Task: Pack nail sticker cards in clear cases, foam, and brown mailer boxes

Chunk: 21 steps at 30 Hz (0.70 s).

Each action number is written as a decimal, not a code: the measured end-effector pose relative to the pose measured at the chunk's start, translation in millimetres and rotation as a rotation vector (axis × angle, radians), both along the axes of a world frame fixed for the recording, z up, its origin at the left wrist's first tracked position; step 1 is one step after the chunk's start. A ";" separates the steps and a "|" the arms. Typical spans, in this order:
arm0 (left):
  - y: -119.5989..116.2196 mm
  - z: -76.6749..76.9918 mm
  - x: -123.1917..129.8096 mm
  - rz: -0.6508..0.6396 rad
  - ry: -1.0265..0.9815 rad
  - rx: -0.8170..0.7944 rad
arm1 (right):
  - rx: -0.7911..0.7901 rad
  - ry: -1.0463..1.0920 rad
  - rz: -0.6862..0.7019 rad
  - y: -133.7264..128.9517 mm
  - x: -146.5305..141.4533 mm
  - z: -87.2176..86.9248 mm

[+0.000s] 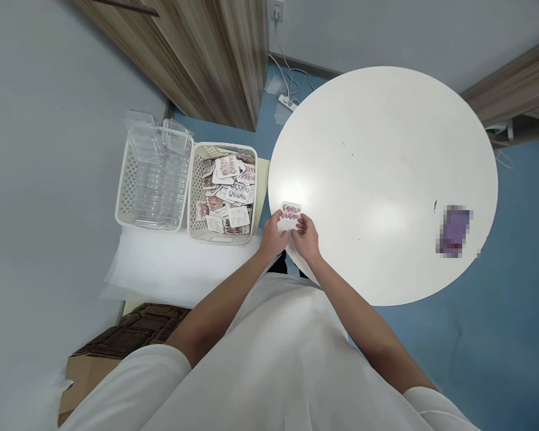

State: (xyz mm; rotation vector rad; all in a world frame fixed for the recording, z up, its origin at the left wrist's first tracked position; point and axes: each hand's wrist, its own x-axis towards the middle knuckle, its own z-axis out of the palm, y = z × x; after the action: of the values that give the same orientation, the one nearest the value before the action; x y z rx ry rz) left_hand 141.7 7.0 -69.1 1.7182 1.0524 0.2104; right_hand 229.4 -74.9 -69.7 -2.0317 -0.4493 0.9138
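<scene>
A small white card of pink press-on nails (291,211) is between my two hands, just over the near left edge of the round white table (377,131). My left hand (273,235) is closed on the card's left side, with the thumb near its lower edge. Around the right side and lower corner, the fingers of my right hand (306,236) are closed on the same card. Shiny oval pieces sit in rows on its upper part.
Left of the table, a white basket (191,203) holds many similar cards (238,193). Beside it, another basket (122,197) is piled with transparent plastic cases (155,185). A blurred purple object (454,230) lies at the table's right. Cardboard (94,374) stands lower left.
</scene>
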 end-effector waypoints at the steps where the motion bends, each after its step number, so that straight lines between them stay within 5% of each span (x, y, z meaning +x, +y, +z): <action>1: -0.3 0.2 0.4 -0.002 0.002 0.002 | 0.003 -0.002 -0.001 -0.5 -0.2 0.2; 14: -12.1 6.0 6.0 0.116 -0.005 0.005 | 0.119 0.084 0.019 -11.8 6.9 -3.9; 21: -49.7 10.4 -9.3 0.240 0.036 0.033 | 0.118 0.164 0.066 -51.4 17.3 4.2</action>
State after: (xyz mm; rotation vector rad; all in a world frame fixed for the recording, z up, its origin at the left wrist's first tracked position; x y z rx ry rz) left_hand 132.3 -42.7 -58.7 1.6282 1.2882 0.3515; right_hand 246.7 -126.2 -65.5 -1.8285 -0.4706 1.0601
